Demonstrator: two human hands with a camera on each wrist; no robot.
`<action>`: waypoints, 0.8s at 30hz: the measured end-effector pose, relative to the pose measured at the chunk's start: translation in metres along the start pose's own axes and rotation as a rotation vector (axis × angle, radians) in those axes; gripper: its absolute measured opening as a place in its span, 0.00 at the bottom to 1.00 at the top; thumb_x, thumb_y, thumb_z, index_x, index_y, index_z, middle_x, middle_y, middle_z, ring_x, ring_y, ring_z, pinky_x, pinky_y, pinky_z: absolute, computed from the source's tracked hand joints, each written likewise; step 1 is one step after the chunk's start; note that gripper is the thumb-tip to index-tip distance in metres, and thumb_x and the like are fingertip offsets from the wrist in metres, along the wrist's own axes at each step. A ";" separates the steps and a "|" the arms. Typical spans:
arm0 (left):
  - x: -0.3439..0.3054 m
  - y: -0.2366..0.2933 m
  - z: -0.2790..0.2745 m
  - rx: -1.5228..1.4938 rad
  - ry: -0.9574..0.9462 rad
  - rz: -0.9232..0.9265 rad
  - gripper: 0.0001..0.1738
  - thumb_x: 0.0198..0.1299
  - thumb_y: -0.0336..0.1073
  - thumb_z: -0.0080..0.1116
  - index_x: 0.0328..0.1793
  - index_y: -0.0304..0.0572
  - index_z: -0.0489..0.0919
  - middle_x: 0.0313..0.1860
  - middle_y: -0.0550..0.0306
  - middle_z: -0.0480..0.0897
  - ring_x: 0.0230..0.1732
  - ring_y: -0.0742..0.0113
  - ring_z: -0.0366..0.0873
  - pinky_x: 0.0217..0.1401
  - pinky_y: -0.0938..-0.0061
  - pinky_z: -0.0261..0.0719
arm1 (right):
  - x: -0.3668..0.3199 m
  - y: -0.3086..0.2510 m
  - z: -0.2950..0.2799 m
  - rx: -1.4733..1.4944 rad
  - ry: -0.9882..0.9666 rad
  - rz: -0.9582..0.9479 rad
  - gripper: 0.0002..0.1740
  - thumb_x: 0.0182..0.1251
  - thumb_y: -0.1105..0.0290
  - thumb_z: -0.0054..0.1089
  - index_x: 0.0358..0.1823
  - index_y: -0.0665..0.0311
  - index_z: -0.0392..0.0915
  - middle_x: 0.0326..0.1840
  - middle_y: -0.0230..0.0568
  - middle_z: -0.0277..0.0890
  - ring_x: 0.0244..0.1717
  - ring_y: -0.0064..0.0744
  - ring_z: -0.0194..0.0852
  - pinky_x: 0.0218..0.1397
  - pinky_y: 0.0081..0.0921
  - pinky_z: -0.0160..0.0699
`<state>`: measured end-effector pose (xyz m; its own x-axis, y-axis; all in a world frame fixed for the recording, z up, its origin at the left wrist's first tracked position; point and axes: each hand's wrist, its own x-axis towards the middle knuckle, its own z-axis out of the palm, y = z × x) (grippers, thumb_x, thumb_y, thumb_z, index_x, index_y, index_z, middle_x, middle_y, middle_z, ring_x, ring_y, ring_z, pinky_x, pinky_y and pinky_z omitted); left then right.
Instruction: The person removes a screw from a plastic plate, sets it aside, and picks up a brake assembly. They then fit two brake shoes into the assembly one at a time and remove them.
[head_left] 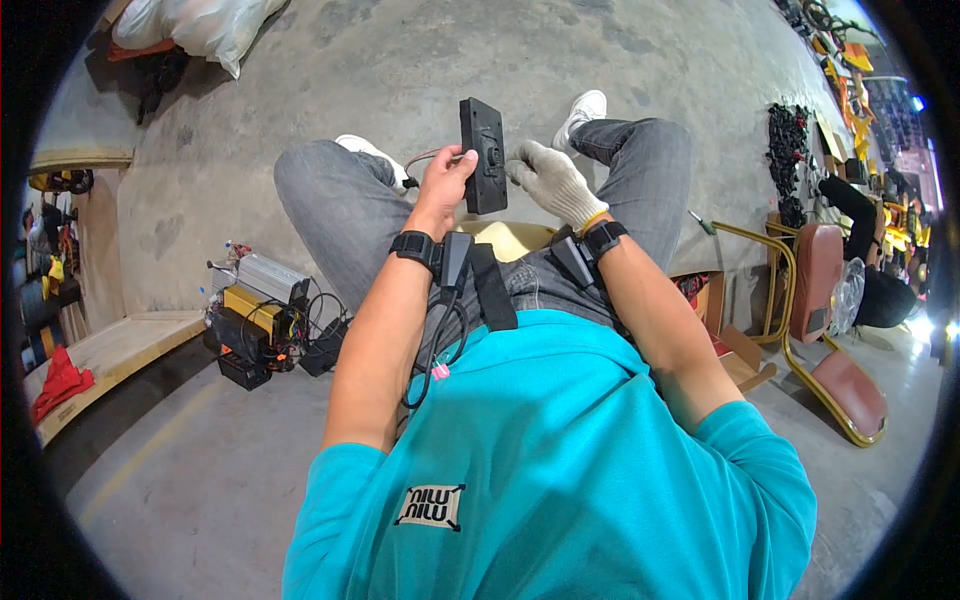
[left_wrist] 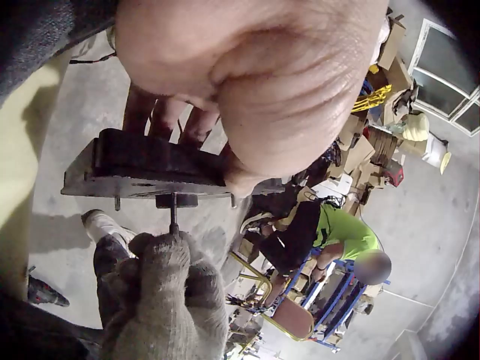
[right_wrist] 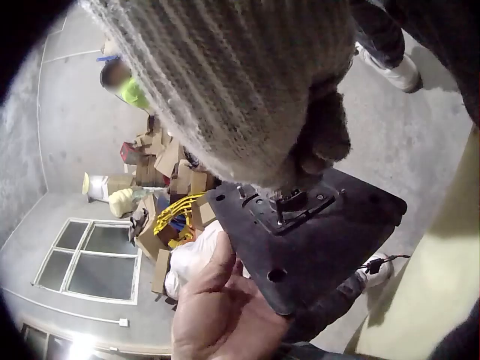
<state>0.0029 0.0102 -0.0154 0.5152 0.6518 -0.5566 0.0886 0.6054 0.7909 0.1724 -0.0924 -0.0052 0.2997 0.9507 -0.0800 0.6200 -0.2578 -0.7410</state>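
Black plate (head_left: 484, 155), held up in the air at twelve o'clock in the head view, between the knees, tipped almost edge-on, with the fitted face turned toward three o'clock. Gripped from eight o'clock by the bare left hand (head_left: 447, 185), thumb over the edge, fingers spread behind. At four o'clock from the plate, gloved right hand (head_left: 553, 180), fingers curled and, judging by the left wrist view, pinching the end of a thin shaft (left_wrist: 174, 210) at the plate's middle. Hard to tell whether screw, stud or tool tip.

To work this shaft well, brace the plate from behind with the left fingers, directly opposite any push. Line up the right fingertips with the shaft, square to the face, and avoid leaning toward any side of the clock. Go gently, given a knitted glove likely to dull feel and perhaps snag on the short pins (left_wrist: 117, 203) or the raised fitting (right_wrist: 296, 214). Leave the left thumb out at the edge, well off the centre. Allow slack for the black connector (head_left: 410, 183) at eight o'clock, without tugging on the wires.
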 end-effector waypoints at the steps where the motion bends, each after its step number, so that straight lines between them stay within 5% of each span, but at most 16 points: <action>1: 0.000 0.000 0.000 0.005 0.003 -0.005 0.22 0.70 0.41 0.60 0.63 0.34 0.74 0.47 0.57 0.82 0.45 0.71 0.78 0.51 0.75 0.75 | 0.001 0.003 0.002 0.001 -0.025 0.006 0.13 0.69 0.64 0.60 0.44 0.68 0.79 0.29 0.47 0.81 0.31 0.37 0.81 0.37 0.32 0.77; 9: 0.002 -0.002 0.000 0.002 -0.014 -0.003 0.21 0.71 0.40 0.59 0.62 0.35 0.73 0.47 0.57 0.82 0.46 0.72 0.78 0.52 0.75 0.76 | 0.000 -0.006 -0.001 0.024 -0.067 0.109 0.15 0.71 0.62 0.59 0.45 0.70 0.79 0.31 0.48 0.82 0.32 0.39 0.83 0.38 0.32 0.78; 11: 0.003 -0.005 -0.002 0.047 -0.037 0.003 0.22 0.71 0.46 0.58 0.65 0.45 0.74 0.50 0.63 0.81 0.49 0.71 0.77 0.48 0.70 0.74 | -0.002 -0.008 0.000 0.031 0.080 -0.045 0.14 0.68 0.64 0.62 0.45 0.69 0.79 0.34 0.49 0.83 0.37 0.42 0.85 0.42 0.35 0.79; 14: 0.005 -0.006 -0.003 0.037 -0.041 0.000 0.21 0.71 0.46 0.58 0.65 0.46 0.74 0.49 0.63 0.81 0.48 0.72 0.77 0.48 0.71 0.73 | -0.001 -0.008 -0.001 0.034 0.046 -0.008 0.14 0.65 0.65 0.63 0.46 0.67 0.78 0.36 0.50 0.84 0.41 0.45 0.85 0.45 0.36 0.80; 21: 0.004 -0.005 -0.001 0.021 -0.044 -0.004 0.20 0.72 0.45 0.58 0.64 0.45 0.74 0.48 0.63 0.81 0.46 0.72 0.78 0.47 0.72 0.75 | -0.002 -0.010 -0.005 0.008 0.017 -0.032 0.13 0.64 0.66 0.64 0.45 0.66 0.78 0.33 0.50 0.83 0.37 0.47 0.84 0.41 0.37 0.79; 24: 0.001 -0.001 0.001 -0.013 -0.026 -0.007 0.20 0.71 0.39 0.59 0.63 0.35 0.73 0.47 0.56 0.82 0.45 0.72 0.78 0.51 0.75 0.77 | -0.002 -0.006 -0.002 -0.024 0.029 -0.062 0.11 0.68 0.65 0.61 0.43 0.66 0.78 0.31 0.50 0.82 0.35 0.47 0.84 0.38 0.38 0.78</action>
<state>0.0042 0.0094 -0.0166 0.5365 0.6353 -0.5555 0.0815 0.6162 0.7833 0.1698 -0.0930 0.0007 0.2805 0.9598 -0.0145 0.6551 -0.2024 -0.7279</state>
